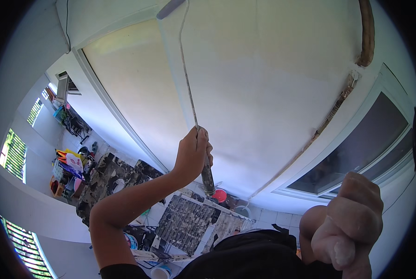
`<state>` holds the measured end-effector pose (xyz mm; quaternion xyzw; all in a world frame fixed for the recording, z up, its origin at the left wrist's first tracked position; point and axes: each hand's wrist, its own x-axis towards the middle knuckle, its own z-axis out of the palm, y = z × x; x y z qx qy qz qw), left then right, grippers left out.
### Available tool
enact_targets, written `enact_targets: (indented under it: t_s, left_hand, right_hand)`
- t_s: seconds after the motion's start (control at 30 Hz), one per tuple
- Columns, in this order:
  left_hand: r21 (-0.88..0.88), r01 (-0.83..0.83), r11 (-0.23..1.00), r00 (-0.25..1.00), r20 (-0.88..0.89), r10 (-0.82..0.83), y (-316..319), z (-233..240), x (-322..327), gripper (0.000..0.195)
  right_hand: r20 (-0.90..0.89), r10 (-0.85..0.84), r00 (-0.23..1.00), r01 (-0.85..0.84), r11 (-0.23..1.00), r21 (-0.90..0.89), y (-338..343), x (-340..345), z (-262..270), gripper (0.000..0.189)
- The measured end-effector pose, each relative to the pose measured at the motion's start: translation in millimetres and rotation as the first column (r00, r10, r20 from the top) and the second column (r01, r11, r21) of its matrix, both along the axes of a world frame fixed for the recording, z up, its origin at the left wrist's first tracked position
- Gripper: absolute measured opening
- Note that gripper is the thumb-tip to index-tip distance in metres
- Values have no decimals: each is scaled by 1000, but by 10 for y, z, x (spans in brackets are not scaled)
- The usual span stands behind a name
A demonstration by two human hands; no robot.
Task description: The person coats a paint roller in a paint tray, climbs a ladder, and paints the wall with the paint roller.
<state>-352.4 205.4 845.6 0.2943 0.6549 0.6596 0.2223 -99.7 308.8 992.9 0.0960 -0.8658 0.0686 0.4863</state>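
My left hand [195, 151] is wrapped around the worn handle of a paint roller [208, 176], in front of a pale wall [222, 115]. The roller's long thin metal rod [188, 80] runs up from the fist and leaves the top of the view. At the upper edge shows its purplish roller sleeve [169, 9], partly cut off; whether it touches the wall I cannot tell. My right hand [351, 223] is raised close to the camera at the lower right, its fingers curled into a fist with nothing visible in it.
A paint-spattered slatted platform [185, 223] stands below me. Beyond it are a red bucket [219, 195] and a pale bucket [242, 211]. A stained sheet [105, 178] and piled household goods [72, 164] lie left. On the right are a framed window [361, 146] and a rough brown strip [328, 115].
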Motion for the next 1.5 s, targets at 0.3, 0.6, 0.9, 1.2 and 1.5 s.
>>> enact_targets:
  t_s: [0.3,0.6,0.9,1.2,1.5]
  left_hand:
    - [-73,97,993,995,11,-97,23,16,84,26]
    - [-120,109,987,994,-10,-111,19,47,64,26]
    - [-313,121,942,925,-308,-221,-46,-138,131,28]
    - [-777,-44,627,517,-555,-652,-61,-95,92,46]
    - [-623,-267,736,532,-732,-427,-61,-80,-355,33]
  right_hand:
    - [-129,209,969,-193,973,126,68,-10,-65,25]
    - [-330,223,917,-251,967,-44,46,-118,-456,26]
    - [218,507,834,163,151,-975,-65,-1145,-2059,68]
    - [-59,670,740,329,-437,-837,-119,-1332,-2434,12]
    - [302,292,908,281,110,-953,151,-849,-3248,16]
